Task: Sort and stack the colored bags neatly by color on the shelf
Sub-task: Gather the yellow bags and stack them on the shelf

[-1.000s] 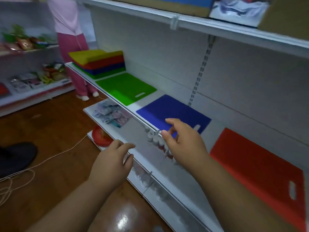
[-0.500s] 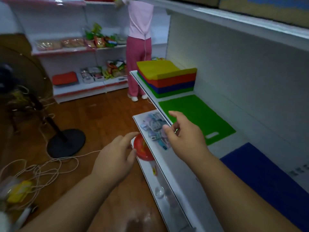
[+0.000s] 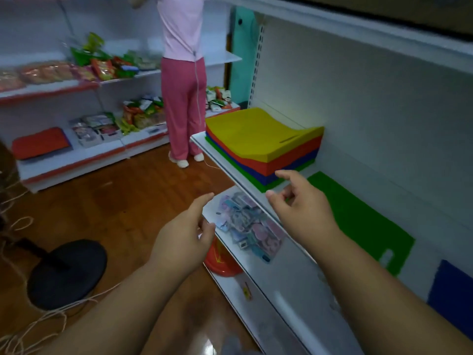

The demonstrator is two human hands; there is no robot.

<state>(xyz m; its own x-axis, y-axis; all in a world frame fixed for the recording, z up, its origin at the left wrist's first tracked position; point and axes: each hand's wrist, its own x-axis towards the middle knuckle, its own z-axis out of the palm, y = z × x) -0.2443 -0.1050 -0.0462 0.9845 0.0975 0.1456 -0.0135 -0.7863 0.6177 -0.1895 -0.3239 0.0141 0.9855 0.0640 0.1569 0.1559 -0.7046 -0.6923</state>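
Observation:
A mixed stack of bags [image 3: 263, 142] lies at the far end of the white shelf [image 3: 230, 170], yellow on top, then red, blue and green layers. A single green bag [image 3: 358, 219] lies flat on the shelf nearer to me, and the corner of a blue bag [image 3: 453, 295] shows at the right edge. My right hand [image 3: 302, 203] hovers just in front of the stack, fingers loosely spread, holding nothing. Lower and left, my left hand [image 3: 186, 234] hangs over the lower shelf, fingers relaxed and empty.
A person in pink [image 3: 183, 80] stands at the far shelves stocked with snack packets. A lower shelf holds small packets [image 3: 245, 224]; a red bowl [image 3: 222, 262] sits below it. A black fan base [image 3: 66, 272] and loose cords [image 3: 23, 326] lie on the wooden floor.
My view has swung left along the shelf, away from the red and blue bags. Both hands have moved toward the mixed stack, my right hand now close to its near corner.

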